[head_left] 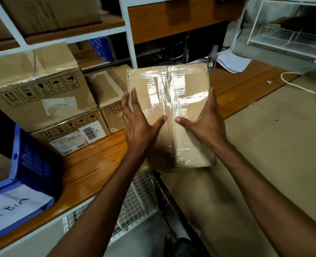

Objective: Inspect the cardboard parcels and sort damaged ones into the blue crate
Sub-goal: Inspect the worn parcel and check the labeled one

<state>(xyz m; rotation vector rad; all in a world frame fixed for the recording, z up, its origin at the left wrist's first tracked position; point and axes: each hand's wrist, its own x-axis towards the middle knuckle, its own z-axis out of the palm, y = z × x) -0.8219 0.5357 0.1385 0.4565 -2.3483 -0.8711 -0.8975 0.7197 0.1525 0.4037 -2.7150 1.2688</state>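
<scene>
I see both hands on the cardboard parcel (181, 86), which sits in the middle of my view over the near edge of the wooden table (90, 164). The left hand (140, 123) and right hand (203, 123) press its two sides with straight, spread fingers, thumbs flat on its glossy taped top. The right hand's outer fingers are hidden behind the parcel. Just left of the parcel, a small box (105, 93) and two stacked boxes (42, 93) crowd that side. Far left and nearer me stands the blue crate (33, 164) with a white handwritten sheet (14, 206); I cannot tell whether the sheet lies inside. Right of the parcel is a brown sheet (274, 145), and beyond it loose papers (233, 62) and a white wire rack (290, 34). Below the parcel is wire mesh (140, 197).
</scene>
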